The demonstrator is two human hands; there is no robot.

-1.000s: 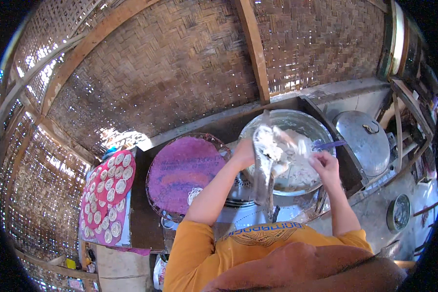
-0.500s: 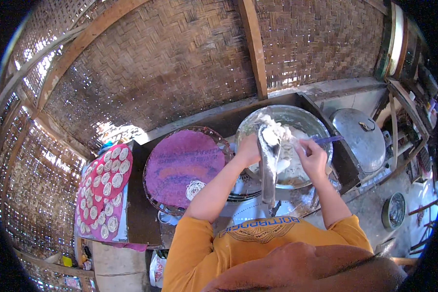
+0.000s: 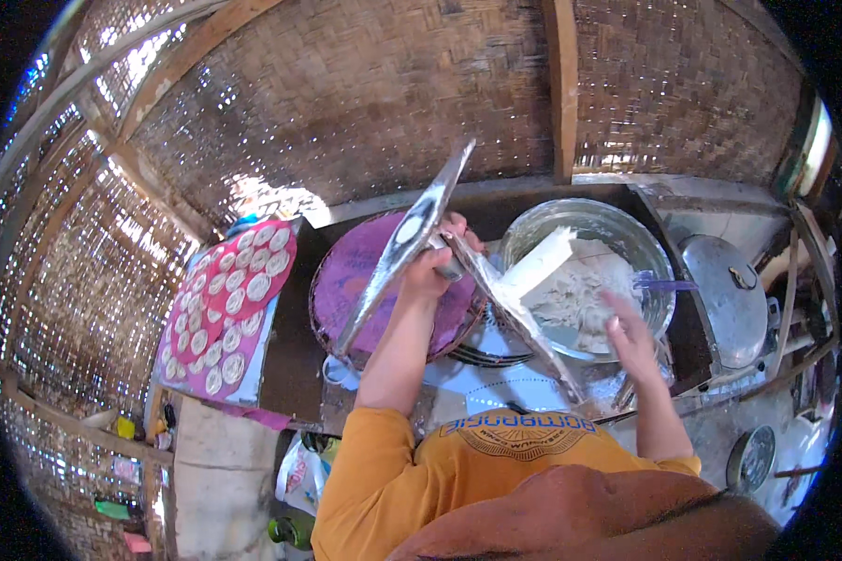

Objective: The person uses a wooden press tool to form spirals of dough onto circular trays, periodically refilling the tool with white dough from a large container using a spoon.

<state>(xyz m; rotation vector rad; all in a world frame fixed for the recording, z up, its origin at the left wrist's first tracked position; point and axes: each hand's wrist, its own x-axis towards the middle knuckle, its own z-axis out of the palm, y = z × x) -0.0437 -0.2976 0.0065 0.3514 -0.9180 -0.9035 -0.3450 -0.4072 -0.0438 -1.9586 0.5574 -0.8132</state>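
My left hand (image 3: 428, 271) is wrapped round a hinged wooden press (image 3: 388, 266), holding it spread in a V above the tray and basin. Its left arm has a pale round patch; from the right arm sticks out a white, dough-coated block (image 3: 541, 264). My right hand (image 3: 634, 338), slightly blurred, hovers over the near right of a big metal basin (image 3: 669, 323), thumb apart and nothing visible in it. White dough (image 3: 589, 290) lies in the basin. A purple handle (image 3: 666, 283) rests across its right rim.
Behind the press is a round tray lined with purple cloth (image 3: 351, 280). Left of it, a pink-covered board (image 3: 210, 325) carries several white noodle coils. A lidded metal pot (image 3: 725, 299) stands right of the basin; a woven wall (image 3: 374, 103) rises behind.
The press has swung from above the basin to the left and its two arms have spread apart. My right hand has come away from the dough at the press and dropped lower. The view has shifted left.
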